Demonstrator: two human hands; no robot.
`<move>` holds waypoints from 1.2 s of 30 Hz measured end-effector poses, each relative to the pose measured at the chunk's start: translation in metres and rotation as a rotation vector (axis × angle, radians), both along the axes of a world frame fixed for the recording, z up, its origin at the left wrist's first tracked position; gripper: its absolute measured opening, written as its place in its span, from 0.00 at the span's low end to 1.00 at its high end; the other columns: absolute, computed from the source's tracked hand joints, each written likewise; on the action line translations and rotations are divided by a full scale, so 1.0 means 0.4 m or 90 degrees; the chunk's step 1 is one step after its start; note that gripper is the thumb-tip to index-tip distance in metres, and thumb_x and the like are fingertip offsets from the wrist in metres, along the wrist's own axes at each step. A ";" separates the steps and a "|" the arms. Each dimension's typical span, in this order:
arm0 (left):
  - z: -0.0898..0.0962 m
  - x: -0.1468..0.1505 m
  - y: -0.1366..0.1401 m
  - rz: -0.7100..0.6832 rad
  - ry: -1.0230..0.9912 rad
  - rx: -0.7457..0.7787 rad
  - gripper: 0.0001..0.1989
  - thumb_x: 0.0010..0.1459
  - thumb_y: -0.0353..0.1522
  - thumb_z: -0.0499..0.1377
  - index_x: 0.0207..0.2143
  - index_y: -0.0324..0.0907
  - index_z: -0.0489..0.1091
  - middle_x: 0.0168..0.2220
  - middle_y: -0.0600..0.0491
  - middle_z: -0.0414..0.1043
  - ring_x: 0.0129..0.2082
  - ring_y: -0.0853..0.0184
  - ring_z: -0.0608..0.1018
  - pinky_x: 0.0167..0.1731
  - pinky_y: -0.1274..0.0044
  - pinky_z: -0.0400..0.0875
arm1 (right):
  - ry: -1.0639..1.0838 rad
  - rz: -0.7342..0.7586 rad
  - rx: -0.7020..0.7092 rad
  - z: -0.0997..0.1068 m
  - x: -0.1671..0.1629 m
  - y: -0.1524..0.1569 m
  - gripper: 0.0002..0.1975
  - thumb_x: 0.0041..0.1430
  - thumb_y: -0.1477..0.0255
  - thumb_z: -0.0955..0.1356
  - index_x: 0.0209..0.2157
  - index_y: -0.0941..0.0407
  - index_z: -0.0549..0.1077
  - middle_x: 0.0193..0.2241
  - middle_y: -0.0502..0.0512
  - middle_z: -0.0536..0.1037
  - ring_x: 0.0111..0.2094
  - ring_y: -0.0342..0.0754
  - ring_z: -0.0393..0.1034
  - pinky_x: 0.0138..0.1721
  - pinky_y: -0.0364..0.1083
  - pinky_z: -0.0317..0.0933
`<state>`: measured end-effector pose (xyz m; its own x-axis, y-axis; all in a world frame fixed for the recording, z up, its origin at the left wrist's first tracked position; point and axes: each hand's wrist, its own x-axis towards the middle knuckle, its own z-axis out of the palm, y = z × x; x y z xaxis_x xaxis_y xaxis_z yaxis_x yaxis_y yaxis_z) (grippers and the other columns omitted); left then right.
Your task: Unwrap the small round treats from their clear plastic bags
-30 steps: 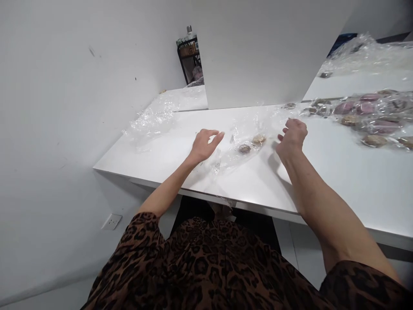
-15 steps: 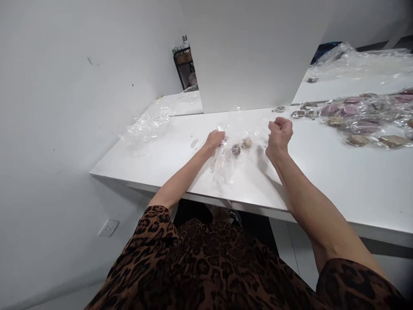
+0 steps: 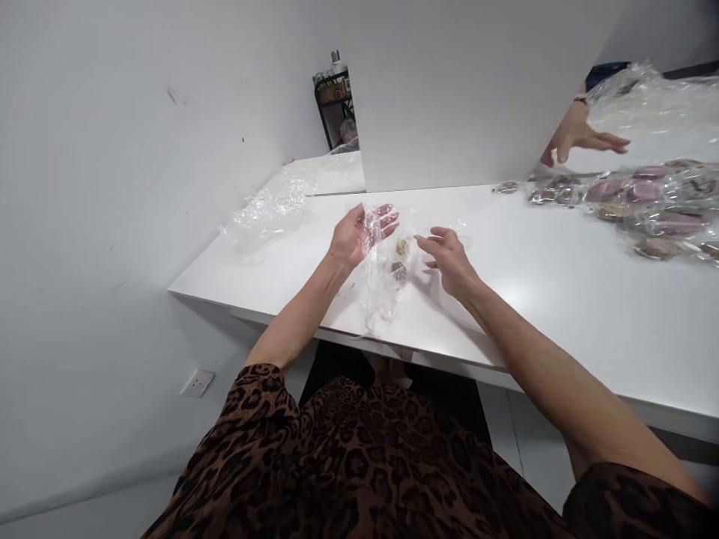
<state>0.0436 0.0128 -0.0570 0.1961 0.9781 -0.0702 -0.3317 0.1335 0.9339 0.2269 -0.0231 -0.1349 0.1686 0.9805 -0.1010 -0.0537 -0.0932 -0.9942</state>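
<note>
Crinkled clear plastic wrap [image 3: 379, 296] hangs over the fingers of my left hand [image 3: 359, 236] and trails to the table's front edge. That hand is palm up, its fingers showing through the film and its thumb at the film's edge. Just to the right are a pale yellowish stone-like lump [image 3: 402, 247] and a dark brown one [image 3: 398, 270], close together on or under the film; I cannot tell which. My right hand [image 3: 449, 262] hovers right of the lumps, fingers apart, with nothing visible in it.
A white table [image 3: 533, 314] meets an upright white panel [image 3: 466, 97]. Loose plastic film [image 3: 269, 213] lies at the left. Several wrapped pink and brown pieces [image 3: 645, 198] lie at the right. Another person's hand [image 3: 587, 138] reaches past the panel's right edge.
My left hand has turned palm up, lifting the film. My right hand has moved left toward the lumps and its fingers have spread. The lumps have shifted, and another person's hand has appeared.
</note>
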 end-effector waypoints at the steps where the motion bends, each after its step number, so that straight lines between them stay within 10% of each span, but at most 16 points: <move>1: 0.019 -0.003 0.003 0.007 -0.004 0.014 0.21 0.71 0.42 0.50 0.49 0.36 0.75 0.47 0.40 0.81 0.59 0.54 0.79 0.60 0.62 0.75 | 0.000 -0.030 -0.003 -0.006 0.011 0.010 0.32 0.47 0.51 0.74 0.50 0.46 0.63 0.57 0.57 0.67 0.51 0.53 0.66 0.40 0.49 0.67; 23: 0.397 -0.053 -0.039 0.015 -0.043 0.264 0.31 0.77 0.37 0.27 0.54 0.39 0.67 0.55 0.54 0.78 0.68 0.68 0.68 0.68 0.76 0.64 | 0.061 -0.178 0.026 -0.057 0.091 0.084 0.20 0.47 0.65 0.72 0.43 0.48 0.66 0.50 0.54 0.70 0.47 0.50 0.67 0.40 0.49 0.66; 32: 0.248 -0.040 -0.120 -0.034 0.111 0.262 0.24 0.78 0.41 0.37 0.57 0.38 0.65 0.55 0.48 0.75 0.62 0.49 0.76 0.56 0.56 0.76 | -0.165 0.015 0.319 0.099 -0.022 -0.047 0.43 0.50 0.48 0.77 0.63 0.43 0.64 0.64 0.58 0.65 0.59 0.59 0.65 0.41 0.50 0.69; 36: 0.191 -0.062 -0.148 -0.109 0.272 0.368 0.16 0.75 0.41 0.49 0.57 0.42 0.60 0.45 0.51 0.77 0.42 0.59 0.86 0.41 0.65 0.82 | -0.131 0.112 0.409 0.186 -0.097 -0.055 0.31 0.55 0.47 0.75 0.55 0.46 0.72 0.51 0.56 0.75 0.49 0.54 0.71 0.37 0.49 0.71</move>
